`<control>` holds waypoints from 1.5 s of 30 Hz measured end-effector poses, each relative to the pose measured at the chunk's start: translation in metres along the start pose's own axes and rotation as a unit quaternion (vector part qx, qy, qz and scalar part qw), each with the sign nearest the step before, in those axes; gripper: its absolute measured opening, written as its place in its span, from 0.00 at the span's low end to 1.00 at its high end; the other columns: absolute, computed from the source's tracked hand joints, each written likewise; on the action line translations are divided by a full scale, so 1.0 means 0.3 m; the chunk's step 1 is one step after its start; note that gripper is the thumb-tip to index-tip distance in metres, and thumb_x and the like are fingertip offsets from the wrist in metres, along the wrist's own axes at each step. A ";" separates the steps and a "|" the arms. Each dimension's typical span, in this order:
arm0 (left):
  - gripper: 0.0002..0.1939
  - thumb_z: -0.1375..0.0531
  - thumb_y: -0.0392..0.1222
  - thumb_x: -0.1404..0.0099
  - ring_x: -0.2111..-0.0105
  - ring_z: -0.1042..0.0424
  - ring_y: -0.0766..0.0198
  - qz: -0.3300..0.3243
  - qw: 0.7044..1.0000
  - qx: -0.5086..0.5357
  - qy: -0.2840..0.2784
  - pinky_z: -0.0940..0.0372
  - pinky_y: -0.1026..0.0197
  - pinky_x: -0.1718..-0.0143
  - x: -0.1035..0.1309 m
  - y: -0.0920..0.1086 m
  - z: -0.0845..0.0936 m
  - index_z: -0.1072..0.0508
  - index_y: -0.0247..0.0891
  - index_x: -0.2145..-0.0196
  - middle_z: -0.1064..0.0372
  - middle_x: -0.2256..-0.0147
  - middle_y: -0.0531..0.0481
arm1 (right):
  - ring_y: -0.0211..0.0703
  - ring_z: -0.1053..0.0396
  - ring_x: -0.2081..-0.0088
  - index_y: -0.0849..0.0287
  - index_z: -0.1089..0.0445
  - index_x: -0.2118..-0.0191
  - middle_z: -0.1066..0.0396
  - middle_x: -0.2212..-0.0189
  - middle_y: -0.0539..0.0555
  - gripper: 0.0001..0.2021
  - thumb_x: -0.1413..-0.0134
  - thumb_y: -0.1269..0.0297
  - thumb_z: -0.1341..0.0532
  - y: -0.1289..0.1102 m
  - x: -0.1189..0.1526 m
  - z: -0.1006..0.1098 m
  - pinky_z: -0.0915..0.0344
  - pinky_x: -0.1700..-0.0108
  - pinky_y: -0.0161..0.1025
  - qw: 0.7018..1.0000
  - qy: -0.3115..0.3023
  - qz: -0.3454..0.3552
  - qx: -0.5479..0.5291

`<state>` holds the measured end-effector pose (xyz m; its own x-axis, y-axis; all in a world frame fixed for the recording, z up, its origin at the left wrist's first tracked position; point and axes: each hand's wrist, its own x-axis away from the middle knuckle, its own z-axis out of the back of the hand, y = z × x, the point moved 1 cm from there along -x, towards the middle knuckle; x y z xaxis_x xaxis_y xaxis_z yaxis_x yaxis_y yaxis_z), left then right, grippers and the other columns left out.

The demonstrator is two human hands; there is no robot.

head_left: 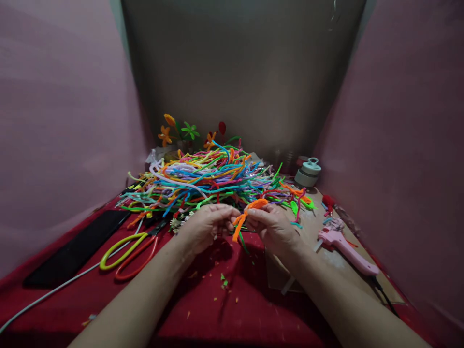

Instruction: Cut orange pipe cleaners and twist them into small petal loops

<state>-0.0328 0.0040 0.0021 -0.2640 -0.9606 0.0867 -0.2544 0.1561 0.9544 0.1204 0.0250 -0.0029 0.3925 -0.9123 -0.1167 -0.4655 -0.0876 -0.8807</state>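
Note:
An orange pipe cleaner [258, 204], bent into a loop with short ends hanging down, is between my two hands above the table. My right hand [276, 226] pinches it at the crossing below the loop. My left hand [213, 223] has its fingers closed, with the tips at the left side of the same pipe cleaner. A thin green strip [243, 244] hangs below the orange ends; whether it is joined to them I cannot tell. Just beyond my hands lies a large heap of multicoloured pipe cleaners [203, 176].
Scissors [125, 251] with yellow and red handles lie left, beside a black flat panel [78, 246] and a white cable [54, 290]. At right, a pink glue gun [350, 251] rests on a board [331, 270]. Pipe-cleaner flowers [190, 130] and a lidded container [308, 171] stand behind.

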 end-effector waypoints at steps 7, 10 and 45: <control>0.11 0.40 0.42 0.45 0.83 0.35 0.70 0.070 0.985 0.090 -0.132 0.40 0.67 0.82 0.018 -0.038 -0.021 0.25 0.28 0.71 0.33 0.81 0.48 | 0.33 0.39 0.80 0.61 0.30 0.75 0.35 0.82 0.48 0.08 0.65 0.64 0.33 -0.007 0.027 -0.016 0.43 0.74 0.33 0.998 -0.047 -0.041 -0.003; 0.12 0.41 0.43 0.43 0.85 0.35 0.69 0.072 0.979 0.114 -0.153 0.40 0.69 0.86 0.027 -0.037 -0.036 0.25 0.28 0.72 0.31 0.80 0.46 | 0.33 0.39 0.80 0.60 0.31 0.75 0.36 0.82 0.47 0.09 0.64 0.62 0.33 -0.011 0.033 -0.019 0.42 0.75 0.33 0.997 -0.068 -0.043 0.001; 0.10 0.49 0.40 0.40 0.80 0.35 0.69 -0.117 0.894 -0.431 -0.029 0.44 0.68 0.80 0.047 0.031 -0.020 0.30 0.34 0.70 0.30 0.77 0.50 | 0.31 0.44 0.80 0.62 0.31 0.78 0.39 0.84 0.46 0.07 0.57 0.65 0.37 0.023 0.002 0.027 0.48 0.76 0.32 0.991 -0.064 -0.016 0.117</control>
<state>-0.0331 -0.0093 0.0140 -0.3510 -0.9265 -0.1360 0.4956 -0.3070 0.8125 0.1237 0.0271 -0.0128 0.5093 -0.8506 -0.1307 -0.2598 -0.0071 -0.9656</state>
